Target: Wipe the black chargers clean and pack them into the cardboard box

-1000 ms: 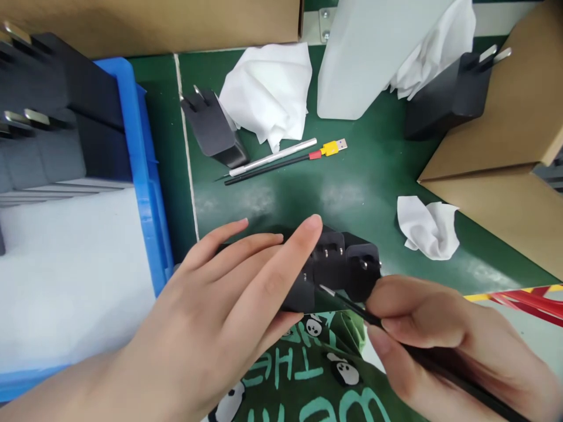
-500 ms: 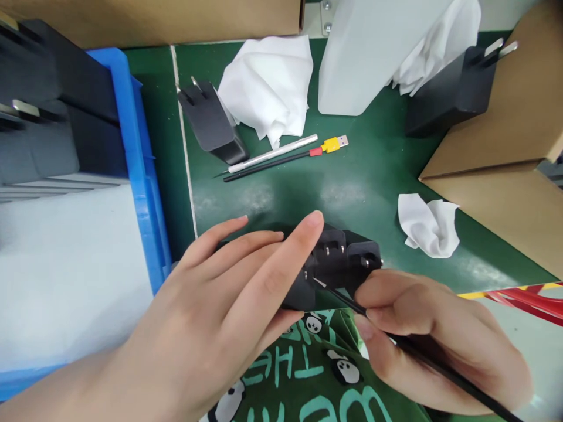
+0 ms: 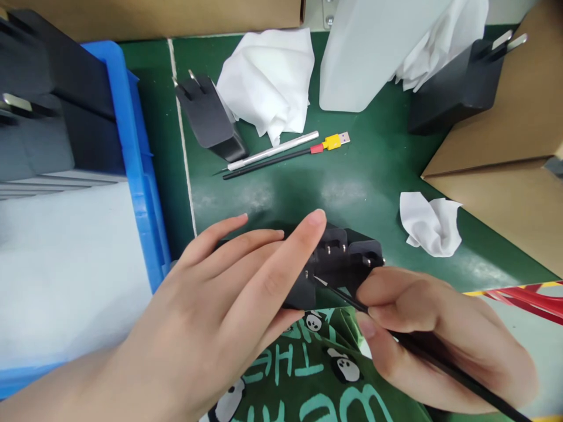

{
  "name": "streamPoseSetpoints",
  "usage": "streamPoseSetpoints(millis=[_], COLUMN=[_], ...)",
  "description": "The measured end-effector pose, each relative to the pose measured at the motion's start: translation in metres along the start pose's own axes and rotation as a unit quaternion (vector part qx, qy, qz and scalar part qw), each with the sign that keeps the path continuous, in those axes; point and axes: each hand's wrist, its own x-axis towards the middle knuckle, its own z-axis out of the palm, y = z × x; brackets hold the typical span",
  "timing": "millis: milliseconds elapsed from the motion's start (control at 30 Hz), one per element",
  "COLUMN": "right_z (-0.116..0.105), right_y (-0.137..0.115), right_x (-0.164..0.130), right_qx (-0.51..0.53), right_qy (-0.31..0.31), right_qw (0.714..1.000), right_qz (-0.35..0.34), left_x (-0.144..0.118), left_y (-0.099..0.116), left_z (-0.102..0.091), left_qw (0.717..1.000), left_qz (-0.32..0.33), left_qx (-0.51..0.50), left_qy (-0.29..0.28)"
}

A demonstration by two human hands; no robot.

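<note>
My left hand lies over a black power adapter near the table's front edge and grips it, fingers stretched across its top. My right hand pinches a thin black pick tool like a pen. The tool's pale tip touches the adapter's plug face, just beside my left forefinger. Most of the adapter's body is hidden under my left hand.
A blue bin with black adapters stands at the left. On the green mat lie another black adapter, white cloths, a white pen and yellow-tipped cable, a crumpled tissue, a white container, cardboard boxes.
My right hand has shifted slightly left and up, bringing the tool's tip closer against the adapter's plug face. My left hand keeps its hold.
</note>
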Motion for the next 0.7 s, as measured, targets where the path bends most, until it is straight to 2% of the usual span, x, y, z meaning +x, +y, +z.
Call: streamPoseSetpoints(millis=[100,300,467,600,700], right_z=[0.002,0.004,0.003,0.000,-0.003], right_y=[0.002,0.004,0.001,-0.003,-0.005], right_x=[-0.003,-0.007,-0.006,0.002,0.007], right_qx=[0.004,-0.002,0.002,-0.003,0.000], right_qy=[0.026,0.032,0.026,-0.011,-0.013], right_qw=[1.000,0.999,1.000,1.000,1.000], right_qz=[-0.013,-0.010,-0.003,0.003,0.000], left_x=[0.000,0.000,0.000,0.000,0.001], left_y=[0.001,0.001,0.000,0.000,0.000], left_z=[0.000,-0.001,0.000,0.000,0.000], left_qw=[1.000,1.000,1.000,1.000,1.000], left_qz=[-0.003,-0.002,0.000,-0.006,0.003], left_qx=[0.002,0.001,-0.002,0.001,0.004], left_qy=[-0.003,-0.002,0.004,-0.004,0.000])
